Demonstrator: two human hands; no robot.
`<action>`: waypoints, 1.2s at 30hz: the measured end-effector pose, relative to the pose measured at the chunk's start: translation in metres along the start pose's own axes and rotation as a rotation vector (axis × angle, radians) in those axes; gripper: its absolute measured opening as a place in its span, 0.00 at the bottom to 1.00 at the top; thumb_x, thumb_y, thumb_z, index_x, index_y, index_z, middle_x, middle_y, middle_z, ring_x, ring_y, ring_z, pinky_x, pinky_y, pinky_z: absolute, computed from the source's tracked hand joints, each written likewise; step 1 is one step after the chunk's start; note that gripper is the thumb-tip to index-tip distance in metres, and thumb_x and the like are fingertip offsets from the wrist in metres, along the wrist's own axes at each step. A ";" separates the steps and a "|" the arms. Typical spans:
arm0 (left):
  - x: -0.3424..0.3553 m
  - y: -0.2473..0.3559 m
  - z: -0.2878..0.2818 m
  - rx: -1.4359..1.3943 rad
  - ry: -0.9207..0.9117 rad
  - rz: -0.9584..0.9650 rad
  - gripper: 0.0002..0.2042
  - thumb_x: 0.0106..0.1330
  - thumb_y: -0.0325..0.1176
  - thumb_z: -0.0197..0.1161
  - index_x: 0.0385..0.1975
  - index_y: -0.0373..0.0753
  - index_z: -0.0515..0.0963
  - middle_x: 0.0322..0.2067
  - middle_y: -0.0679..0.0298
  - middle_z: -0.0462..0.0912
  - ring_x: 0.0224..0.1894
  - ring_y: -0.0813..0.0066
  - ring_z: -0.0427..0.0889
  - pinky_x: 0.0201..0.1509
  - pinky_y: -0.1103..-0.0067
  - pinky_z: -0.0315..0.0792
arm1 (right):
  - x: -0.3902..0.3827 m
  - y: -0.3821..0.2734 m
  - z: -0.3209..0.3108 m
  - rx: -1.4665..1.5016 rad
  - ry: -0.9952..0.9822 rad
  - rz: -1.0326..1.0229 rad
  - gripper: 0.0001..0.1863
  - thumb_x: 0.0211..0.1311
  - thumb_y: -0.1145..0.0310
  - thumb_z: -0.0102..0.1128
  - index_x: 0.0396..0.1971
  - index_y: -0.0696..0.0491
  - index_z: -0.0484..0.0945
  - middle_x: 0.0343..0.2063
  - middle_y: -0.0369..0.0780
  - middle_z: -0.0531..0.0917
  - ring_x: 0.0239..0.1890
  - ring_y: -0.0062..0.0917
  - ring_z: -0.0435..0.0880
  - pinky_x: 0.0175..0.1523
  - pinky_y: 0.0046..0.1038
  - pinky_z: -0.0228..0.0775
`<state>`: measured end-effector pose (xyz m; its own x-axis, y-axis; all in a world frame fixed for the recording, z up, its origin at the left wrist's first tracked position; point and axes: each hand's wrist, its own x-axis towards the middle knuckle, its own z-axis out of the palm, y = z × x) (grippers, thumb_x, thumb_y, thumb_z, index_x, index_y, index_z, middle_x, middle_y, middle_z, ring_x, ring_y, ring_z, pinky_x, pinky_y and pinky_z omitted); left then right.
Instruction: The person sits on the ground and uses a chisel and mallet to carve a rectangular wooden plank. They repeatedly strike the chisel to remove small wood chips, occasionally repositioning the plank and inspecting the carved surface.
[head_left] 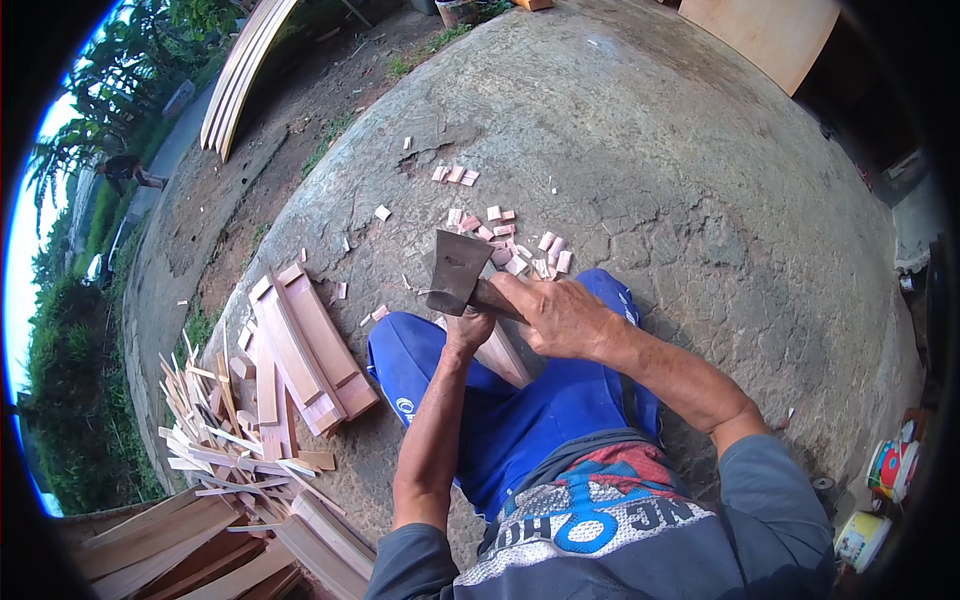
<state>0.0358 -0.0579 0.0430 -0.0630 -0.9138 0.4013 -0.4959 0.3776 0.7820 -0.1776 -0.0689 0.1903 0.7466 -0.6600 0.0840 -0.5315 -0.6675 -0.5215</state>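
One hatchet [458,272] is above the seated person's lap, its dark metal head toward the person's left and its wooden handle gripped by the right hand [562,318], fingers closed around it. Just below the hatchet head, the left hand [468,328] is curled and partly covered by it; it seems to be steadying the pale wood piece [503,358], though how tightly it closes I cannot tell. That piece lies between the knees, under the hatchet handle, its upper part blocked from sight by the right hand and the tool.

Blue trousers [530,430] flank the hatchet on both sides. Just beyond the hatchet, small wood chips [563,262] are scattered over the rough concrete [700,180]. Left of the hatchet lie stacked boards [318,340], with a tangle of thin offcuts [215,450] past them and larger planks [170,535] nearer the person. Well to the hatchet's right, two round containers [893,468] stand near the edge of view.
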 end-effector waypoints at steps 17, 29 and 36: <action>0.073 0.034 -0.017 -0.114 0.239 -0.222 0.25 0.74 0.40 0.67 0.13 0.42 0.69 0.10 0.73 0.69 0.15 0.87 0.67 0.17 0.78 0.61 | -0.044 -0.009 -0.006 0.731 0.220 0.405 0.33 0.59 0.73 0.66 0.66 0.59 0.69 0.51 0.45 0.82 0.51 0.30 0.83 0.59 0.33 0.74; 0.069 0.025 -0.015 -0.150 0.240 -0.217 0.24 0.75 0.40 0.66 0.12 0.42 0.70 0.12 0.75 0.69 0.16 0.88 0.66 0.18 0.79 0.60 | -0.044 -0.005 0.007 0.727 0.263 0.344 0.33 0.59 0.73 0.66 0.67 0.59 0.69 0.45 0.40 0.81 0.40 0.21 0.80 0.51 0.28 0.75; 0.068 0.041 -0.020 -0.101 0.233 -0.215 0.22 0.72 0.36 0.67 0.14 0.38 0.69 0.13 0.71 0.66 0.19 0.85 0.63 0.21 0.75 0.61 | -0.043 -0.004 0.007 0.714 0.244 0.332 0.34 0.60 0.72 0.65 0.67 0.59 0.68 0.49 0.47 0.84 0.51 0.32 0.86 0.56 0.33 0.76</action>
<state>0.0282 -0.1015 0.1118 0.2392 -0.9197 0.3114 -0.3873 0.2037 0.8991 -0.2047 -0.0353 0.1825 0.4437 -0.8957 -0.0304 -0.2653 -0.0989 -0.9591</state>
